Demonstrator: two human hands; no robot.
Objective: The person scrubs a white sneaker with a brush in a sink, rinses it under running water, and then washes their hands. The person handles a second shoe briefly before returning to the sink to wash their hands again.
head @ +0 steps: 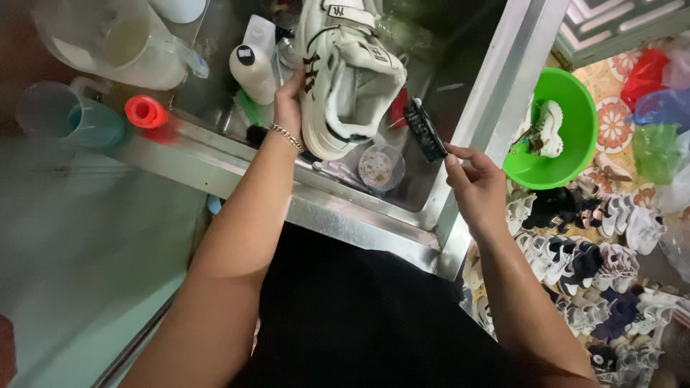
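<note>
My left hand (289, 108) grips a white sneaker (345, 72) with black trim by its side and holds it over a steel sink (345, 215). The opening of the shoe faces me. A chain bracelet sits on that wrist. My right hand (471, 179) holds a dark scrubbing brush (425, 129) by its end, just right of the shoe's heel. The brush sits close to the shoe, and I cannot tell if it touches it.
A small round cup (381, 167) lies in the sink below the shoe. White bottles (253, 72), a red cap (146, 111), a teal mug (79, 118) and a clear jug (115, 39) stand at left. A green basin (575, 151) with a shoe and several sneakers (596, 273) lie on the floor at right.
</note>
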